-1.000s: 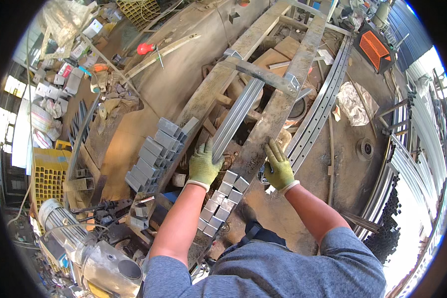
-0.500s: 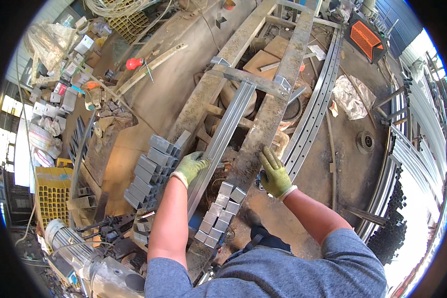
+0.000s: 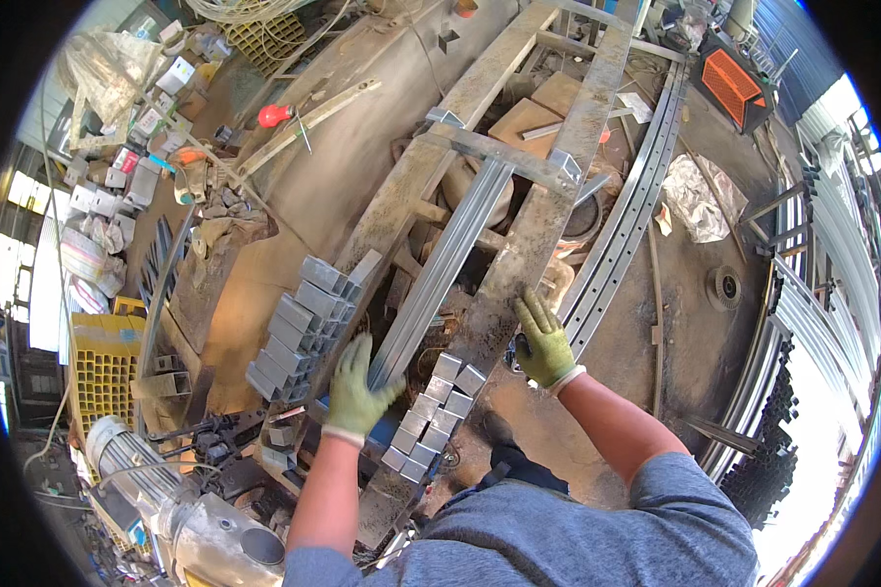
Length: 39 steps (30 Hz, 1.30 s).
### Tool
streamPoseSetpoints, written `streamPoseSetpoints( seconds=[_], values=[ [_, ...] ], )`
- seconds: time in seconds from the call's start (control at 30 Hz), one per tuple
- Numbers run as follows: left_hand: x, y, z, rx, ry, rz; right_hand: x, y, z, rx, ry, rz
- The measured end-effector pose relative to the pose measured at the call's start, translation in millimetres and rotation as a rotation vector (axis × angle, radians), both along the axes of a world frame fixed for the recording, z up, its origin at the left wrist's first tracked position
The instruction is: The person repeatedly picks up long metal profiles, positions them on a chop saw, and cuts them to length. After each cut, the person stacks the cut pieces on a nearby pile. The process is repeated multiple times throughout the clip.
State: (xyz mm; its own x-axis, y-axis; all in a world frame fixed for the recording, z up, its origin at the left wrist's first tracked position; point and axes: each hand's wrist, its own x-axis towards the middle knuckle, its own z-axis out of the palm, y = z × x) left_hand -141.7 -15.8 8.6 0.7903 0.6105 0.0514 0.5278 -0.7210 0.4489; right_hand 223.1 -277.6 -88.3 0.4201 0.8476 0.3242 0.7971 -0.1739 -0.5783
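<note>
Long grey metal channels (image 3: 442, 269) lie side by side, lengthwise between two rusty beams, with their far ends at a crossbar (image 3: 499, 157). Beside their near ends is my left hand (image 3: 357, 396), in a yellow-green glove, fingers apart. Whether its thumb touches the metal I cannot tell. My right hand (image 3: 546, 344), gloved alike, rests with fingers stretched out on the right beam (image 3: 519, 259) and holds nothing. Short cut square tubes (image 3: 301, 328) are stacked left of my left hand. Small metal pieces (image 3: 429, 421) sit in rows on the right beam between my forearms.
A motor (image 3: 132, 460) stands at the lower left, below a yellow bundle of tubes (image 3: 103, 377). Perforated rails (image 3: 622, 210) run along the right of the beams. A toothed metal wheel (image 3: 723, 286) and crumpled sheeting (image 3: 703, 196) lie on the floor. Long profiles are stacked far right.
My left hand has moved from the channels' left side back toward me, its fingers now spread. Less of the channels' near part shows. My right hand stays on the beam.
</note>
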Motion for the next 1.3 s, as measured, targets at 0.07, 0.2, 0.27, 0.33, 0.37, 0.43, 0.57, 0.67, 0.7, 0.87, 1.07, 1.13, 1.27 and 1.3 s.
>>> streamPoseSetpoints(
  seconds=[0.07,0.2,0.27,0.33,0.37,0.43,0.57,0.67,0.7,0.87,1.07,1.13,1.27,1.3],
  values=[
    [-38,-33,-4,0.040,0.234,0.051,0,1,-2,0.028,0.009,0.003],
    [-53,-51,-36,0.110,0.208,0.096,-2,3,-8,0.027,-0.020,0.003],
    [-43,-50,-40,0.194,0.255,0.096,-1,1,-12,-0.030,-0.026,-0.001],
    [-32,-53,-34,0.205,0.384,0.133,0,0,-17,-0.045,-0.050,0.012],
    [-28,-56,-29,0.197,0.356,0.130,0,-1,-20,-0.056,-0.014,0.005],
    [-22,-57,-19,0.141,0.388,0.169,0,2,-23,-0.096,0.008,-0.004],
    [-69,-85,8,0.193,0.062,0.308,-7,5,-21,-0.158,0.088,0.018],
    [-159,-140,35,0.326,-0.155,0.437,-1,3,-22,-0.087,0.011,0.097],
    [-190,-167,44,0.307,-0.252,0.481,4,3,-24,-0.058,0.005,0.137],
    [-338,-382,47,0.008,-0.308,0.755,46,10,-23,-0.216,-0.114,0.158],
    [-447,-673,-61,-0.665,-0.423,1.681,-27,25,64,-0.204,0.020,-0.068],
    [-486,-706,-101,-0.856,-1.243,2.067,-115,35,83,-0.025,-0.188,0.201],
    [-570,-687,-143,-1.032,-1.533,2.055,-313,56,118,0.117,-0.266,0.760],
    [-576,-670,-154,-0.968,-1.657,2.065,-360,56,125,-0.017,-0.161,0.798]
  ],
)
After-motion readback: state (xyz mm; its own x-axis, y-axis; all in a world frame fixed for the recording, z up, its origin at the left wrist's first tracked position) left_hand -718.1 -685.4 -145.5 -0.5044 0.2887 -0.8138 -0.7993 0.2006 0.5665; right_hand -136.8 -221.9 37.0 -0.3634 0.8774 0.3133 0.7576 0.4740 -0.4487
